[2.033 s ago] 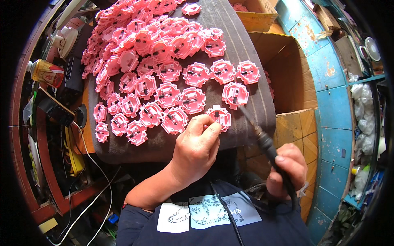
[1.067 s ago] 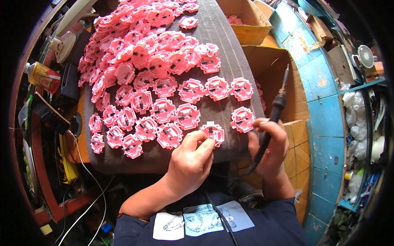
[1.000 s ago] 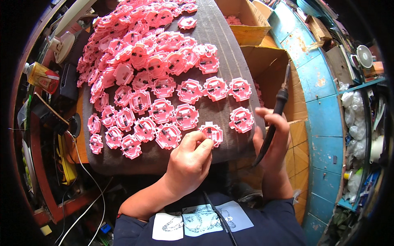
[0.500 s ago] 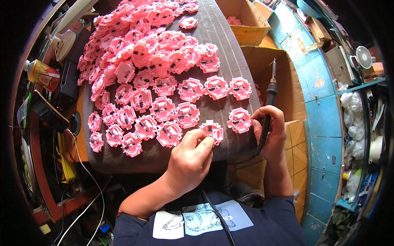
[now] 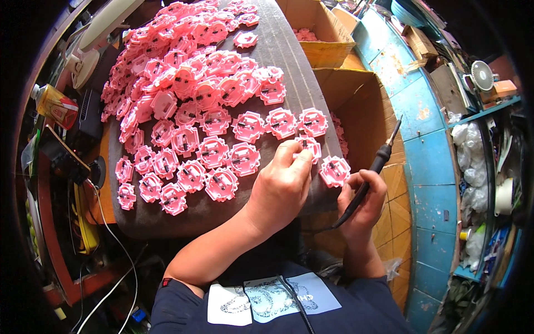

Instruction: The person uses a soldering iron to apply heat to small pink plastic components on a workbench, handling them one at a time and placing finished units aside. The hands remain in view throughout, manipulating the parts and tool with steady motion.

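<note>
Mid-frame, left hand (image 5: 280, 182) is pinching a pink housing (image 5: 312, 148); right hand (image 5: 362, 207) is gripping a soldering iron (image 5: 380, 158), any slip risking scorched plastic!

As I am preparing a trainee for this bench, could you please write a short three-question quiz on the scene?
1. Multiple choice: which hand holds the soldering iron? A) left; B) right; C) neither.
2. True or false: the tip of the soldering iron is touching a pink part.
3. Fill in the blank: the big heap of pink parts lies toward the ____ side of the table.

Key: 1. B, the right hand; 2. False, the tip points up, away from them; 3. left.
</note>
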A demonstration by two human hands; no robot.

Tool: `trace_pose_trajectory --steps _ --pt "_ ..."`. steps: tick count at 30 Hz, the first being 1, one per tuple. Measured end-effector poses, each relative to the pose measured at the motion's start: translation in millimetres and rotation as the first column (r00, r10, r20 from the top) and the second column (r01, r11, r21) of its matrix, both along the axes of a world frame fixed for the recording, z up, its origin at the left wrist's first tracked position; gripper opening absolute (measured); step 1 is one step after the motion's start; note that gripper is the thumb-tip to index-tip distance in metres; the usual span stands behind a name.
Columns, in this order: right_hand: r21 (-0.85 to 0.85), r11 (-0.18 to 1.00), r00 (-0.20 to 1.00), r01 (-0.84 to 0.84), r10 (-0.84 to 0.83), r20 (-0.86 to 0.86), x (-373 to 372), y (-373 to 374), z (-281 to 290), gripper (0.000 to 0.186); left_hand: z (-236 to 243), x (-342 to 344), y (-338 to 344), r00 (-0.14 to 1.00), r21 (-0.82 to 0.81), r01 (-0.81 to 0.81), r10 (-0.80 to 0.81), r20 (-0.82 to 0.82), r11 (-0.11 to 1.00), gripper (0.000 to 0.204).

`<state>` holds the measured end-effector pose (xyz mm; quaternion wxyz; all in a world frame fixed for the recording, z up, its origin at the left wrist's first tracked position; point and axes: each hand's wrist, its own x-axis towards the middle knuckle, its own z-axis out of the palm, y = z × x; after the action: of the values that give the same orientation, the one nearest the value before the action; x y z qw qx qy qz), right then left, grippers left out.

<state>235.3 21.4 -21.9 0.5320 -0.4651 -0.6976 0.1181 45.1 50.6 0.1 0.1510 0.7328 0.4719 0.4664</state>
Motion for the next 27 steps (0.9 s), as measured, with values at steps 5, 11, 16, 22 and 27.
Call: trace_pose_trajectory --steps 5,11,16,22,27 --pt "0.057 0.997 0.997 -0.056 0.053 0.055 -16.5 -20.5 -2.9 0.045 5.6 -21.0 -29.2 0.989 0.009 0.144 -0.144 0.014 0.989 0.039" --pt "0.043 0.968 0.966 -0.245 0.248 -0.075 -50.5 -23.1 -4.6 0.045 0.5 -34.3 -51.4 0.984 -0.013 0.175 -0.176 -0.04 0.984 0.041" --pt "0.074 0.963 0.965 -0.258 0.261 -0.031 -56.1 -11.2 -4.8 0.045 0.6 -46.3 -54.1 0.987 -0.033 0.105 -0.108 -0.123 0.994 0.04" --pt "0.033 0.95 0.947 -0.31 0.312 -0.072 -59.0 -8.8 -2.0 0.044 1.0 -38.9 -52.5 0.995 -0.043 0.1 -0.099 0.027 0.994 0.039" --pt "-0.054 0.944 0.925 -0.325 0.305 -0.228 -56.1 -11.0 -13.1 0.042 -2.8 -40.1 -44.4 0.994 -0.067 0.109 -0.108 0.019 0.992 0.032"
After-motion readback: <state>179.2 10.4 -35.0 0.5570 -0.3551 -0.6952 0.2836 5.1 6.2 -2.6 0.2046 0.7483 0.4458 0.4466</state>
